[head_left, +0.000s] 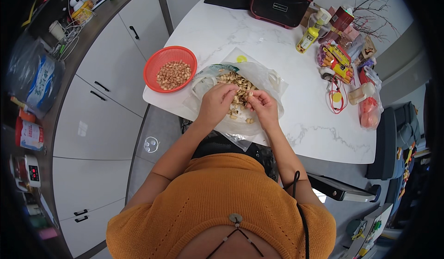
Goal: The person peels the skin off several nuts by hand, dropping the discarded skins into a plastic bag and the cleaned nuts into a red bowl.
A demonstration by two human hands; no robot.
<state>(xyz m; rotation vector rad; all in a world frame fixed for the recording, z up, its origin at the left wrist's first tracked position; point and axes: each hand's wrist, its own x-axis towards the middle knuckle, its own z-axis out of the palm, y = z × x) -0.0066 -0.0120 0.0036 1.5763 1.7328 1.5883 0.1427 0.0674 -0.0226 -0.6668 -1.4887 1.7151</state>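
Evidently, peanut shelling is in progress, and the small pale piece [250, 93] at the centre of it sits over the open, crinkled, whitish translucent plastic bag [274, 79], between the fingertips of the right hand [263, 107]. That hand's thumb and forefinger are clamped on it; whether it is a kernel or a bit of shell is too small to tell. The left hand [216, 103] is just beside, knuckles up, thumb and forefinger tips near each other; I cannot tell whether they meet or grip anything.

Beneath both hands lies a loose heap of tan, broken-looking peanut shells [237, 79], with a few pieces lying apart toward the bag's near side. To the left, just beyond the bag, the round red plastic basket [194, 64] holds a broad layer of pinkish-brown shelled kernels [173, 75]. Judging from that layer and the heap, a good share has been shelled. What is left is harder to say: whole pods may be mixed in among the husks, but they cannot be picked out.

Farther out, the white marble-patterned table [323, 129] carries a yellow bottle with a pale cap [307, 39] and, at the far edge, a black boxy appliance with red trim [280, 5].
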